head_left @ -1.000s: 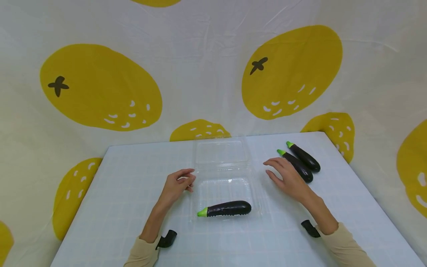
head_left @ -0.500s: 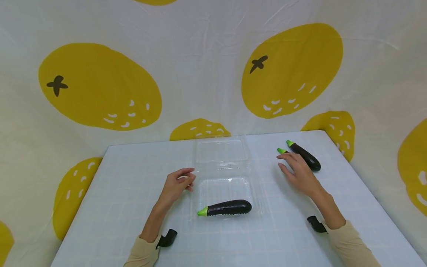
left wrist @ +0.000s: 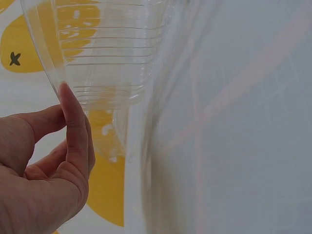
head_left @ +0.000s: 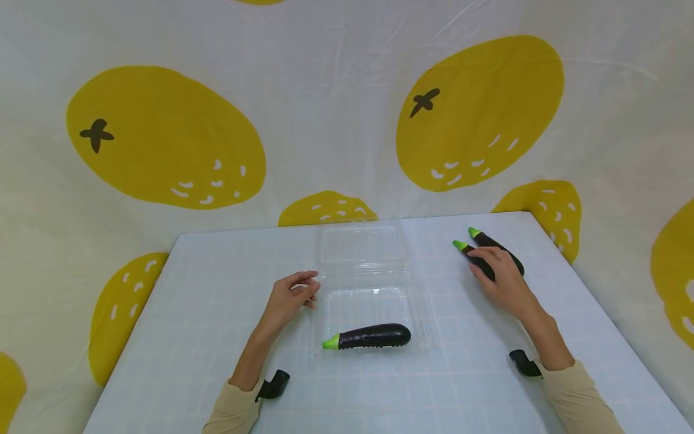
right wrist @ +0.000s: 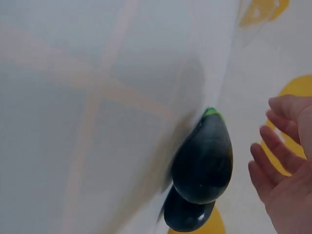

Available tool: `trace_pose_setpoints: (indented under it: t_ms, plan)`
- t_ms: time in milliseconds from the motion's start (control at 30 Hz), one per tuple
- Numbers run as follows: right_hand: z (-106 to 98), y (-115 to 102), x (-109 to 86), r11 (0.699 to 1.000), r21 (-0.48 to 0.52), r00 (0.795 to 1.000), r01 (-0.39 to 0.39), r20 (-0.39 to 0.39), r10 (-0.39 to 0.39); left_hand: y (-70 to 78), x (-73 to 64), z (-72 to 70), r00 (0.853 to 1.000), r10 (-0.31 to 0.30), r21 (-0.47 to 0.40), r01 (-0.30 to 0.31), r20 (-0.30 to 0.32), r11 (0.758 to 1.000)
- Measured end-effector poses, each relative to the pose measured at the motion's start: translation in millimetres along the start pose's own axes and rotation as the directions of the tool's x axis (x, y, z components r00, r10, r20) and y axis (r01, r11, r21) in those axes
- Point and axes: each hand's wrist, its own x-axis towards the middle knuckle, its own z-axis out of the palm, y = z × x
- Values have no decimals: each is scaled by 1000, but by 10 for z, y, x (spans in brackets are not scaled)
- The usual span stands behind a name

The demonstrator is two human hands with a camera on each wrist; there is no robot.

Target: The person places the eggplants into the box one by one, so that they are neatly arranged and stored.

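A clear plastic clamshell container lies with its lid folded back. One eggplant lies across the front of its base, green stem end to the left. My left hand is at the container's left side; in the left wrist view its thumb and finger pinch the clear rim. Over the nearer of two eggplants on the right hovers my right hand, partly hiding it. Its fingers are spread and bent a little, apart from the eggplant in the right wrist view. The farther eggplant lies alongside.
A pale checked cloth covers the table. Behind stands a white curtain printed with big yellow fruit. Black wrist mounts stick out beside both beige sleeves.
My right hand has moved rightward from beside the container to over the nearer loose eggplant. My left hand has stayed at the container's edge.
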Motion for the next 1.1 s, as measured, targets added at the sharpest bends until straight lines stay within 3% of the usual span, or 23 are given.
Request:
trace_pose_setpoints:
  t_ms: [267, 633, 1100]
  plan:
    - [-41, 73, -68, 996, -23, 996, -87, 29, 88, -6, 7, 9, 1000, 0, -4, 0, 2, 1000]
    - [-56, 117, -129, 989, -89, 990, -119, 65, 125, 0, -2, 1, 1000, 7, 2, -7, -2, 1000]
    - [-70, 53, -108, 950, -269, 976, -159, 100, 192, -2, 4, 3, 1000, 10, -9, -10, -3, 1000]
